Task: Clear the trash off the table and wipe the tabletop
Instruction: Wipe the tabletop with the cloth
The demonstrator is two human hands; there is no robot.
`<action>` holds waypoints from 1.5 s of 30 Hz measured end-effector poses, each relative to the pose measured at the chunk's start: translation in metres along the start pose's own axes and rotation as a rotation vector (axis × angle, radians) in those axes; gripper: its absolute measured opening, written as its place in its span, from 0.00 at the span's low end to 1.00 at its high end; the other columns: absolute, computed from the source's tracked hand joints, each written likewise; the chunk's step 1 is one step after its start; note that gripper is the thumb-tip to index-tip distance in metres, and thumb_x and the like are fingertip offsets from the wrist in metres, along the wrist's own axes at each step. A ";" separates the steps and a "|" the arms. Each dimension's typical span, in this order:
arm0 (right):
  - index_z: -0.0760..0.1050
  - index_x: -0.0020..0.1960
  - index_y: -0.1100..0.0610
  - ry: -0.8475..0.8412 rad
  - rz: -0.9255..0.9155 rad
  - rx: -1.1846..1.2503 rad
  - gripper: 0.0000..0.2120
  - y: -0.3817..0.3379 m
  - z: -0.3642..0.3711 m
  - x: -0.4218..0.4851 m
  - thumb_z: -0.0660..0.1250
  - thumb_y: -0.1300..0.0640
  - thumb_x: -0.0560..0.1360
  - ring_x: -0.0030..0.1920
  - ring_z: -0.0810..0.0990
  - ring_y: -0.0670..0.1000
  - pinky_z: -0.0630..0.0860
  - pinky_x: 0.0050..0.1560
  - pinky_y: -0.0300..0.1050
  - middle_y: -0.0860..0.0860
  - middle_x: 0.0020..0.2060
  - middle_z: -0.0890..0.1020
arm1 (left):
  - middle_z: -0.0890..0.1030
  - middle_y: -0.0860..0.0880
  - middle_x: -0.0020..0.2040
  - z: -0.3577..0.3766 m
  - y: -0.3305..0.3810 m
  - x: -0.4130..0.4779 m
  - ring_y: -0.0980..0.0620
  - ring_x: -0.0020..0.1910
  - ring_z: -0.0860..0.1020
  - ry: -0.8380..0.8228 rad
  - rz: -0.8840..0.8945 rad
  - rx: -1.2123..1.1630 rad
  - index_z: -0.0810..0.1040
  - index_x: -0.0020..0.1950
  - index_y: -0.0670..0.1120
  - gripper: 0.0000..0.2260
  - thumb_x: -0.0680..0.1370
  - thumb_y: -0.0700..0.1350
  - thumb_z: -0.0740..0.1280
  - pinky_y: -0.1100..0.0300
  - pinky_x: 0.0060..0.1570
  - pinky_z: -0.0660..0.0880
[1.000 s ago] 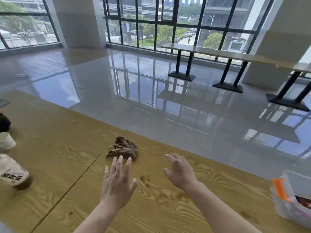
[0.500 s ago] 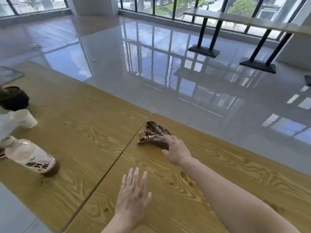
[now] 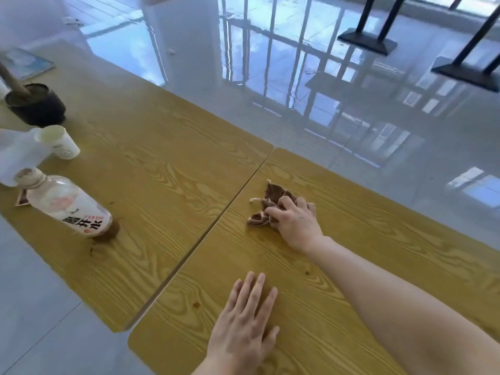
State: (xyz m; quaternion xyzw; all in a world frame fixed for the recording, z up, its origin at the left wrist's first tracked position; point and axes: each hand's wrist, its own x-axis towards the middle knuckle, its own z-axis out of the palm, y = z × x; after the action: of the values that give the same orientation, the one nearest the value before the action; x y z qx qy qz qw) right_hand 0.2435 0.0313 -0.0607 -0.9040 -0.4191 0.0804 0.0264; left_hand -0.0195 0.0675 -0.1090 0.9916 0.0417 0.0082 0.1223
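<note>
gripping rag (image 3: 266,205), right hand (image 3: 293,221) curled

1. The right hand (image 3: 296,223) covers the near part of the rag (image 3: 266,205); its full shape cannot be told.
2. The bottom edge cuts off the left hand (image 3: 243,328) at the wrist.
3. The left edge cuts off a white container (image 3: 16,158) and the stick (image 3: 12,79) in the pot (image 3: 38,106).
4. The bottle (image 3: 65,205) hides most of a packet (image 3: 22,197).
5. The bottle label's small print is unreadable.

Canteen-type hall: wood-grain tables (image 3: 151,147) are standing end to end (black pedestal bases (image 3: 368,41) beyond); a polished floor (image 3: 405,163) is gleaming.
</note>
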 end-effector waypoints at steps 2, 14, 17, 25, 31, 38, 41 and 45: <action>0.73 0.64 0.40 -0.077 0.029 0.059 0.13 0.013 -0.005 -0.018 0.60 0.45 0.81 0.57 0.68 0.59 0.68 0.58 0.56 0.52 0.58 0.70 | 0.62 0.41 0.77 -0.003 0.001 0.000 0.40 0.77 0.58 0.001 0.002 0.000 0.67 0.75 0.47 0.30 0.76 0.60 0.63 0.44 0.71 0.58; 0.79 0.56 0.38 0.056 0.483 0.312 0.10 0.124 -0.030 -0.248 0.67 0.48 0.76 0.48 0.71 0.54 0.68 0.47 0.47 0.47 0.41 0.70 | 0.69 0.39 0.73 0.015 0.125 0.008 0.39 0.74 0.64 -0.074 0.228 -0.049 0.74 0.70 0.47 0.28 0.73 0.60 0.65 0.43 0.68 0.59; 0.81 0.54 0.40 0.167 0.587 0.312 0.10 0.128 -0.018 -0.315 0.70 0.50 0.74 0.45 0.71 0.51 0.68 0.45 0.45 0.46 0.41 0.71 | 0.68 0.38 0.74 0.025 0.167 0.015 0.37 0.74 0.63 -0.093 0.220 -0.032 0.73 0.71 0.47 0.28 0.74 0.60 0.63 0.41 0.68 0.57; 0.52 0.76 0.33 0.082 0.574 0.126 0.28 0.123 0.057 -0.414 0.50 0.32 0.78 0.79 0.44 0.52 0.48 0.76 0.54 0.41 0.79 0.44 | 0.65 0.38 0.75 0.044 0.248 0.038 0.38 0.76 0.58 -0.111 0.162 0.031 0.68 0.74 0.46 0.29 0.77 0.59 0.58 0.37 0.71 0.51; 0.64 0.76 0.44 0.210 0.674 0.128 0.24 0.193 0.071 -0.493 0.51 0.39 0.82 0.79 0.50 0.48 0.53 0.77 0.50 0.48 0.79 0.58 | 0.63 0.39 0.76 0.064 0.286 0.046 0.39 0.77 0.55 -0.118 0.242 0.046 0.66 0.75 0.46 0.30 0.77 0.61 0.56 0.35 0.71 0.51; 0.57 0.76 0.35 0.174 0.872 0.211 0.25 0.214 0.071 -0.509 0.47 0.34 0.80 0.79 0.40 0.46 0.42 0.78 0.50 0.41 0.80 0.45 | 0.47 0.41 0.80 0.075 0.327 0.067 0.38 0.77 0.39 -0.146 0.085 0.111 0.49 0.79 0.55 0.34 0.76 0.70 0.42 0.29 0.69 0.35; 0.59 0.75 0.35 0.150 0.683 0.140 0.25 0.215 0.076 -0.527 0.47 0.32 0.80 0.80 0.46 0.47 0.47 0.77 0.50 0.43 0.80 0.51 | 0.58 0.41 0.78 0.075 0.333 0.069 0.36 0.77 0.51 -0.150 0.040 0.101 0.59 0.78 0.54 0.33 0.77 0.68 0.49 0.27 0.69 0.45; 0.55 0.78 0.38 0.127 0.965 0.138 0.27 0.280 0.062 -0.511 0.49 0.35 0.80 0.80 0.45 0.53 0.47 0.78 0.52 0.49 0.81 0.49 | 0.64 0.40 0.76 0.078 0.334 0.068 0.36 0.75 0.59 -0.120 0.055 0.110 0.66 0.76 0.53 0.32 0.75 0.67 0.54 0.26 0.68 0.51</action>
State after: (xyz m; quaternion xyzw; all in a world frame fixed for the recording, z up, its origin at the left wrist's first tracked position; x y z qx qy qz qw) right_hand 0.1188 -0.5408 -0.0913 -0.9943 0.0561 0.0557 0.0714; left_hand 0.0773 -0.2684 -0.1032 0.9963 0.0075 -0.0502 0.0695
